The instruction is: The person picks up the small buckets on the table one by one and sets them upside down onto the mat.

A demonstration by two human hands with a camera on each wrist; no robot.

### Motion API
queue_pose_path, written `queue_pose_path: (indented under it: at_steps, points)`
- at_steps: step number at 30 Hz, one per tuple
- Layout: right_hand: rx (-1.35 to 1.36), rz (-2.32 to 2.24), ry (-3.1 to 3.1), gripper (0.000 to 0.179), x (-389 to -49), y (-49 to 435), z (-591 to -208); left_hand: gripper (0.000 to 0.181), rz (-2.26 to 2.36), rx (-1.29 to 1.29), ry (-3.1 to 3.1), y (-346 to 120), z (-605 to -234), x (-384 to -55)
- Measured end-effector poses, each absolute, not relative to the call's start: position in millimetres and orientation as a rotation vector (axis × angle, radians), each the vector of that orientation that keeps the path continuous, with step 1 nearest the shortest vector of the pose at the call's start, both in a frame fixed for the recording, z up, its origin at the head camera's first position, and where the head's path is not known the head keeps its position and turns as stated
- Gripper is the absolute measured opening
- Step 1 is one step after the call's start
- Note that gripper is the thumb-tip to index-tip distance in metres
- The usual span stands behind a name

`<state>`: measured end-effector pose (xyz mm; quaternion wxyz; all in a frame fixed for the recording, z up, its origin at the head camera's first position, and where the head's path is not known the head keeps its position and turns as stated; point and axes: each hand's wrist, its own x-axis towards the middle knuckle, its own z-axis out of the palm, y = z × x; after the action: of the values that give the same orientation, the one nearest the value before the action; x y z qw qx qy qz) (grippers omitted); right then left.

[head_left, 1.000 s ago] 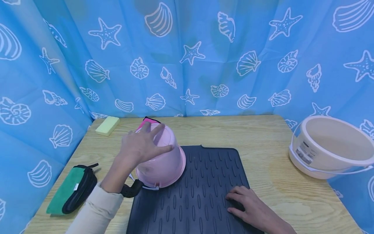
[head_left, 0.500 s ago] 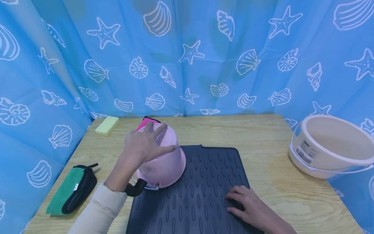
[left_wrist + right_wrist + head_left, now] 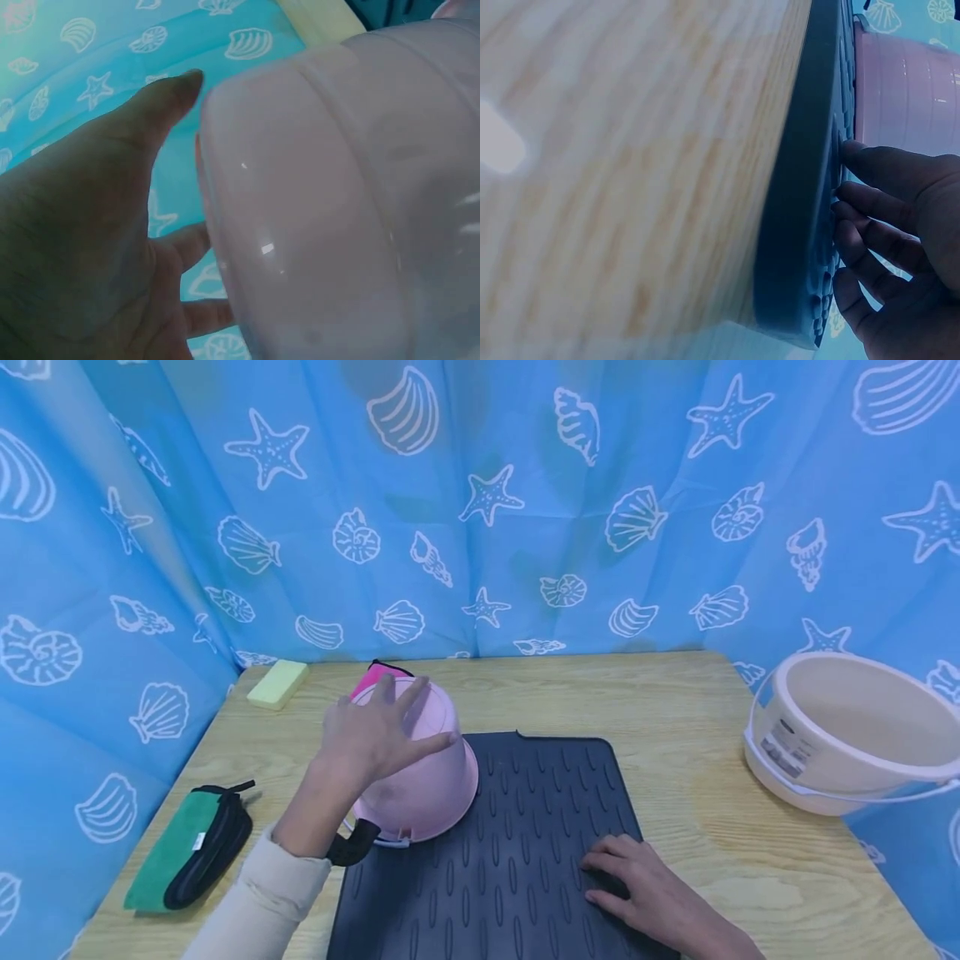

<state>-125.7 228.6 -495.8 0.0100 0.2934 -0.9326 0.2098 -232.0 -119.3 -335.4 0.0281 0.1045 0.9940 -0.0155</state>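
Note:
A pink bucket stands upside down on the left part of a black ridged mat. My left hand lies over its upturned base, fingers spread and touching it. From the left wrist view, the thumb and fingertips are right at the edge of the bucket's base. The bucket's handle with a black grip hangs by my left wrist. My right hand rests on the mat's right side with relaxed, slightly bent fingers. In the right wrist view its fingertips touch the mat, holding nothing.
A beige bucket stands upright at the table's right edge. At the left lies a green and black cloth item, with a pale yellow sponge behind it. A pink cloth item shows behind the pink bucket. A blue shell-print curtain surrounds the wooden table.
My left hand has shifted slightly right on the bucket's base, and the handle's black grip has moved a little right with the wrist. The right hand has stayed in place.

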Motion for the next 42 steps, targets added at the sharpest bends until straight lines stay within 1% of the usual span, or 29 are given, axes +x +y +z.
queue_pose_path:
  at_steps: [5, 9, 13, 21, 24, 27, 36, 42]
  points:
    - [0.916, 0.673, -2.939, 0.024, -126.4, 228.0, -495.8, 0.098, 0.025, 0.316, 3.091, -125.2, -334.4, -221.7]
    - [0.918, 0.670, -2.927, 0.024, -126.7, 228.6, -496.0, 0.095, 0.105, 0.378, 3.184, -130.0, -331.6, -213.1]
    - [0.921, 0.669, -2.902, 0.024, -126.5, 229.0, -496.3, 0.084, 0.276, 0.547, 3.319, -132.9, -333.9, -203.8]
    - [0.916, 0.663, -2.886, 0.023, -126.1, 228.8, -497.2, 0.058, 0.677, 1.013, 3.458, -126.0, -351.8, -187.8]
    - [0.908, 0.659, -2.890, 0.023, -126.0, 228.4, -497.6, 0.051, 0.772, 1.101, 3.451, -120.2, -358.2, -180.4]
    - [0.904, 0.661, -2.895, 0.022, -126.0, 227.8, -497.3, 0.048, 0.839, 1.140, 3.418, -115.0, -364.5, -172.8]
    - [0.939, 0.686, -2.863, 0.021, -127.6, 227.0, -495.3, 0.045, 1.075, 1.196, 3.245, -100.9, -388.1, -154.6]
    - [0.910, 0.683, -2.897, 0.022, -127.0, 226.9, -494.4, 0.042, 1.082, 1.122, 3.129, -86.1, -413.2, -144.9]
